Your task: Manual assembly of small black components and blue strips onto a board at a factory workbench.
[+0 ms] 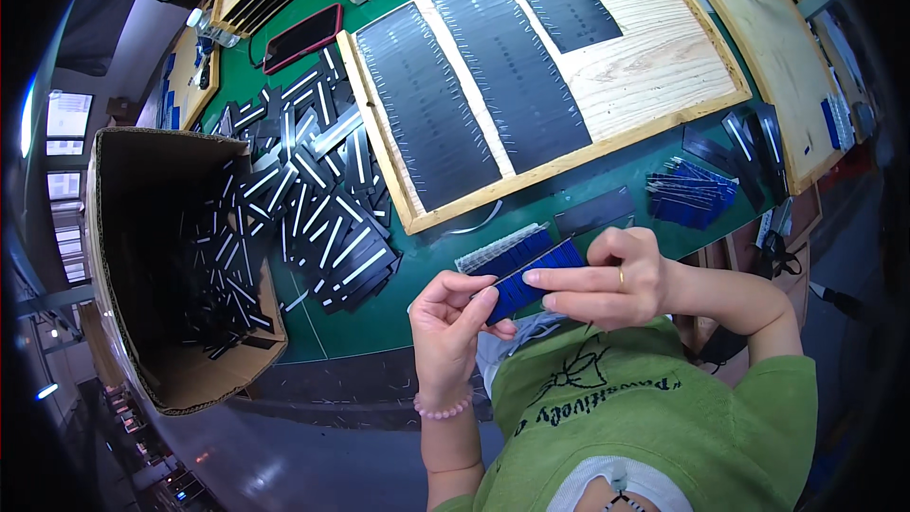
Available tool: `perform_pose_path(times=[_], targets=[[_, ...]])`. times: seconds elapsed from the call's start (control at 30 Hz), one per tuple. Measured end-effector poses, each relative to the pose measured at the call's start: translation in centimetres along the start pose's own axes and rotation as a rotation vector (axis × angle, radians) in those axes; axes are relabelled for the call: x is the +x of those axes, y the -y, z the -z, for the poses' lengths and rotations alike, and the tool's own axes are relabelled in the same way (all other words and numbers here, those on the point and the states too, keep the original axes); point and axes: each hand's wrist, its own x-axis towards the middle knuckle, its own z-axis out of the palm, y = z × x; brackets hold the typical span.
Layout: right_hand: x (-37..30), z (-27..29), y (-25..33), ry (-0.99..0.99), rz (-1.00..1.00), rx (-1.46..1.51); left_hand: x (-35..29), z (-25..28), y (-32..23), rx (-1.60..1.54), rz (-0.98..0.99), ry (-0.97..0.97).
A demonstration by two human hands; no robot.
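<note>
Looked partway through, judging by the wooden tray (pixel 668 85): had two long dark columns (pixel 431 104) laid from its far edge nearly to its near edge, plus a shorter third column (pixel 559 0) stopping well before it. Left bare wood on the tray's right portion, likely to be covered yet. Kept a blue strip (pixel 517 298) in work on the near side of the tray; pinched its left end between left hand (pixel 450 320) thumb and fingers; laid right hand (pixel 626 280) fingers against its face, but could not tell whether closed around anything. Spread a blue pile (pixel 692 194) near the tray's near right edge, perhaps finished, perhaps waiting. Heaped loose black pieces (pixel 341 246), white-striped, left of the tray, with more in a cardboard box (pixel 263 334) farther left. Made out no brand or label; noticed dark lettering on a green top (pixel 664 398) nearer than the tray.
</note>
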Motion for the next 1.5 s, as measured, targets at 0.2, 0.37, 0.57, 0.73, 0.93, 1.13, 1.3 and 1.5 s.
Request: perform_pose_path(times=[0.2, 0.37, 0.57, 0.73, 0.93, 1.13, 1.3, 1.5], targets=[[0.1, -0.1, 0.7, 0.016, 0.032, -0.123, -0.1, -0.3, 0.0, -0.017, -0.021, -0.043], [0.1, -0.7, 1.4, 0.045, -0.034, -0.07, -0.1, -0.5, 0.5, 0.023, -0.083, -0.014], [0.7, 0.2, 1.3, 0.136, -0.17, -0.017, -0.3, -0.1, 0.8, -0.032, -0.114, -0.026], [1.3, 1.3, -0.1, -0.091, -0.515, 0.25, 0.0, 0.2, 0.9, 0.018, -0.151, -0.014], [1.3, 0.5, -0.5, -0.106, -1.024, 0.719, 0.1, -0.7, 0.3, 0.167, -0.192, -0.007], [1.2, 0.6, 0.0, -0.105, -1.051, 0.798, 0.6, -0.3, 0.3, 0.105, -0.104, -0.029], [2.6, 1.3, 0.8, 0.018, -1.031, 0.791, 1.4, -2.1, -1.5, 0.394, -0.014, -0.003], [2.7, 1.9, 0.4, 0.112, -0.957, 0.742, 2.3, -2.9, -1.5, 0.515, 0.025, 0.031]])
